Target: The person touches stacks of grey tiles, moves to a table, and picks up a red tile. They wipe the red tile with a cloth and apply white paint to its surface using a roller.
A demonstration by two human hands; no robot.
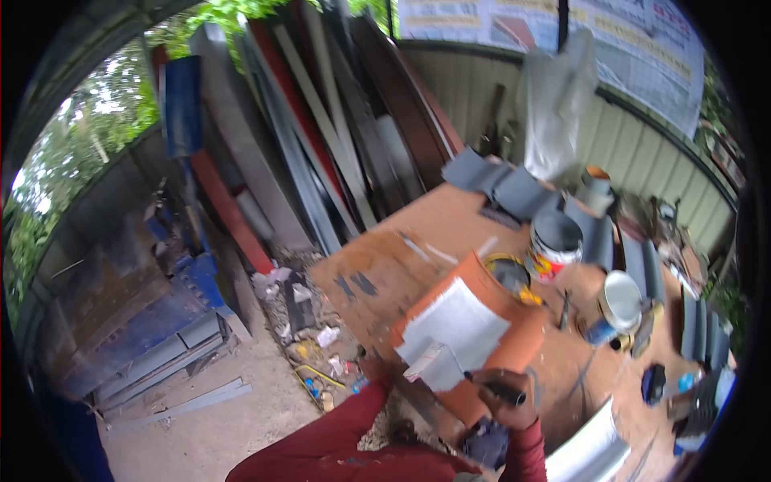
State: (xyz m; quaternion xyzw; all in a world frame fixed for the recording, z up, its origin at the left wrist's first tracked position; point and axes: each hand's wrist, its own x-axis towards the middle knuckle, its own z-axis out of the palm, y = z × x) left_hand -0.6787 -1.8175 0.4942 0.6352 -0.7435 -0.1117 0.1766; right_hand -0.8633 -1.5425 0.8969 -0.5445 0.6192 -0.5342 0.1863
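An orange curved roofing piece [514,337] lies on the brown board in front of me, much of its upper face coated in white paint [454,325]. My right hand [510,399] is closed around the dark handle of a small paint roller [426,363], whose head rests on the white coat near the piece's lower left. Near the board's left edge, beside the lower left corner of the orange piece, is my left hand [377,368]. Its fingers are blurred and partly hidden, so their grip cannot be made out.
Paint buckets [556,241] and a white bucket [620,301] stand on the board [353,273] to the right. Grey curved pieces [526,189] line its far side. Metal strips [297,120] lean at the back. A blue machine [128,321] stands left; a white curved piece [590,446] lies near right.
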